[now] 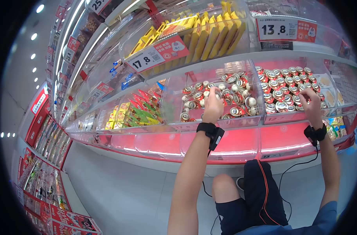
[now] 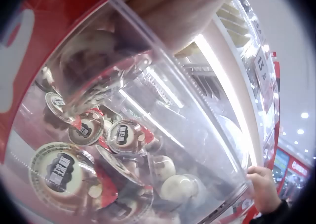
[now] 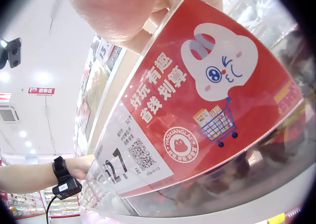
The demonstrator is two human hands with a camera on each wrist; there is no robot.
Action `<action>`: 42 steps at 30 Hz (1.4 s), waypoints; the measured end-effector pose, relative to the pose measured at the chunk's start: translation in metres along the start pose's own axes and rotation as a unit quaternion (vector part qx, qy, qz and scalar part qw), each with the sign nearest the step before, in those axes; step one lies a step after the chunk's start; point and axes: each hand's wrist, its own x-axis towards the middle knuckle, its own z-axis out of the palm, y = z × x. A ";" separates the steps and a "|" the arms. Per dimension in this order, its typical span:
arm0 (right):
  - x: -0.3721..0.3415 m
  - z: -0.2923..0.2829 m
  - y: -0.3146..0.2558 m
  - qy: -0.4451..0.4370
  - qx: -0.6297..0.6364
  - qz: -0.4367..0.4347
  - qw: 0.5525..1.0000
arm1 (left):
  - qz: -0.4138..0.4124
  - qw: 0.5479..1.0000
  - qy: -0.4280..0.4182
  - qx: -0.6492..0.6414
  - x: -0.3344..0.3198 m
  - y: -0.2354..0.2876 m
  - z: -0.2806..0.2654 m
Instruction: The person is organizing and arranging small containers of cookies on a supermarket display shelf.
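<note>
My left hand (image 1: 213, 106) reaches over a clear bin (image 1: 235, 122) of loosely piled small foil-lidded cups (image 1: 236, 111), some turned over to show white bottoms. Seen from the left wrist, that hand (image 2: 173, 16) is above the bin's clear wall, its fingertips hidden; I cannot tell whether it holds a cup. To the right, my right hand (image 1: 312, 106) has bent fingers over a second bin, where similar cups (image 1: 290, 80) stand in rows. In the right wrist view the right hand (image 3: 118, 11) is right at the top edge of a red-and-white price card (image 3: 197, 85), fingertips out of sight.
Above, a clear box holds yellow packets (image 1: 213, 37) behind a price card (image 1: 159, 53). Left of the loose cups lie red and green packets (image 1: 145, 107). A red lower ledge (image 1: 221, 143) runs along the front, over a grey floor (image 1: 119, 176). Cables hang from both wrist cameras.
</note>
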 end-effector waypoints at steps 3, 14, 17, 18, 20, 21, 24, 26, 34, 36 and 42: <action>-0.001 -0.009 -0.002 0.010 0.023 -0.002 1.000 | 0.105 0.923 0.077 -0.361 -0.004 -0.003 -0.013; -0.036 0.016 -0.149 -0.215 0.220 -0.191 0.932 | 0.146 0.793 -0.028 -0.591 -0.117 0.070 -0.062; -0.034 0.033 -0.171 -0.202 0.256 -0.194 0.925 | 0.134 0.803 -0.023 -0.580 -0.120 0.075 -0.061; -0.034 0.039 -0.173 -0.193 0.257 -0.187 0.928 | 0.125 0.807 -0.017 -0.577 -0.122 0.077 -0.061; -0.033 0.050 -0.176 -0.179 0.260 -0.181 0.932 | 0.112 0.811 0.002 -0.574 -0.125 0.080 -0.065; -0.033 0.055 -0.176 -0.156 0.248 -0.190 0.937 | 0.115 0.818 0.016 -0.564 -0.123 0.080 -0.066; -0.036 0.066 -0.175 -0.109 0.235 -0.203 0.944 | 0.104 0.831 0.039 -0.545 -0.125 0.080 -0.062; -0.032 0.063 -0.169 -0.100 0.243 -0.216 0.940 | 0.090 0.824 0.039 -0.559 -0.125 0.087 -0.059; 0.019 -0.030 -0.086 -0.263 0.432 0.200 0.839 | 0.222 0.943 0.025 -0.248 -0.063 0.002 -0.070; 0.038 -0.036 -0.052 -0.256 0.446 0.293 0.806 | 0.224 0.959 0.057 -0.166 -0.042 -0.016 -0.069; 0.104 -0.024 0.001 -0.162 0.209 0.313 0.912 | 0.168 0.981 0.053 -0.083 -0.014 -0.039 -0.047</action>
